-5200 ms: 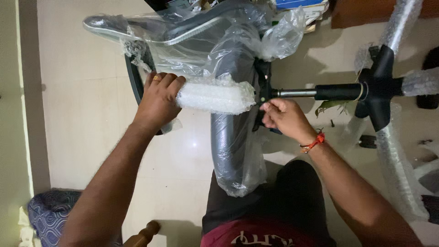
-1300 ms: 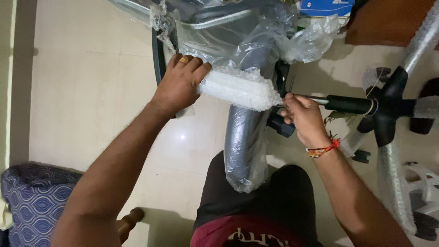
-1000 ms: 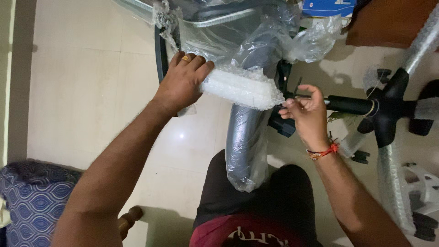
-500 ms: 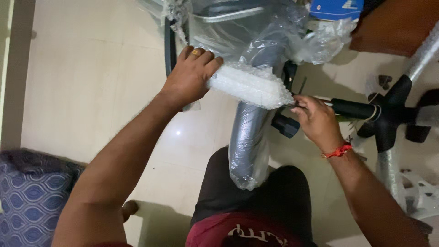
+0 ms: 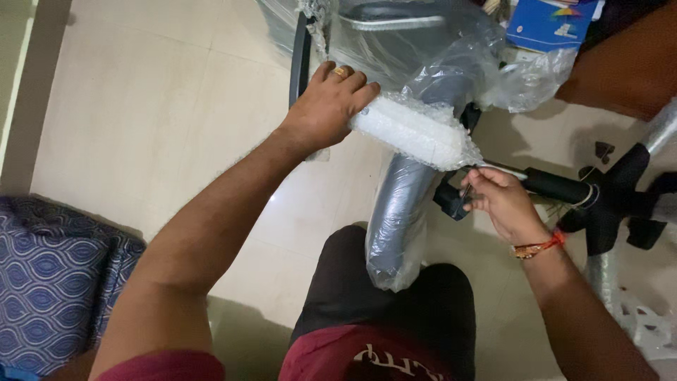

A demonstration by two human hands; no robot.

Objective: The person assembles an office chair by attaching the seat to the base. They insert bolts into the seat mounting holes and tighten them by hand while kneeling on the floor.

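Centrally, the left hand (image 5: 326, 104) clamps the bubble-wrapped chair arm (image 5: 416, 132) while the right hand (image 5: 499, 203), just below right, pinches a small tool (image 5: 465, 192); a firm brace seems advisable.

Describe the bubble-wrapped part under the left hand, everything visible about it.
The bubble-wrapped part is a white, roughly cylindrical bar, fully covered in bubble wrap. It lies nearly level, sloping slightly down to the right. The left hand grips its left end from above. Its frayed right end sits just above the right hand. Behind it is clear plastic sheeting; below, a grey plastic-wrapped piece.
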